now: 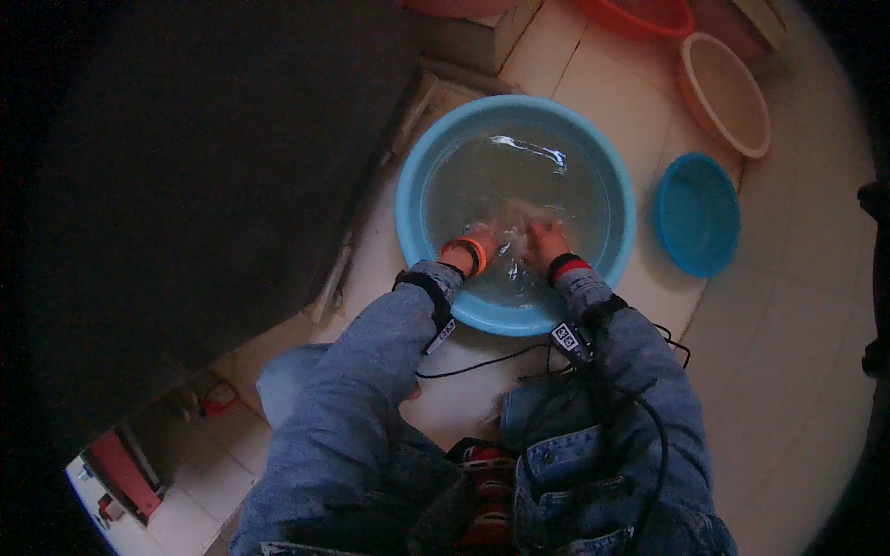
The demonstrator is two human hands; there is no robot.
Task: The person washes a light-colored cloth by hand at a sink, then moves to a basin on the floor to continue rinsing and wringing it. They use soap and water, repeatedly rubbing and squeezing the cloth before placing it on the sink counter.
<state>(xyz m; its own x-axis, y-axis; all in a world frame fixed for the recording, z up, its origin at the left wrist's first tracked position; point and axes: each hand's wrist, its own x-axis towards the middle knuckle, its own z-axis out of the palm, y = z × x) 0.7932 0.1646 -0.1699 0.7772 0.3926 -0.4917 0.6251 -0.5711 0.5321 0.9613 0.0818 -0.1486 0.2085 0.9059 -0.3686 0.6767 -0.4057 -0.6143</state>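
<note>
A large round light-blue plastic basin [514,321] holds cloudy water [487,170] and stands on the floor in front of me. Both of my hands are dipped in the water at its near side, close together. My left hand [485,240] comes in from the left, an orange band around its wrist; its fingers are blurred under the water. To its right is my right hand [548,244], with a black and red band at the wrist and its fingers partly under water. Whether either hand holds anything cannot be made out. Light glints off the ripples around them.
A smaller blue basin [697,215] stands to the right on the tiled floor [626,90]. Beyond it are a pale-rimmed basin [765,139] and a red basin [643,28]. A large dark surface [208,174] fills the left. A black cable [487,365] runs between my forearms.
</note>
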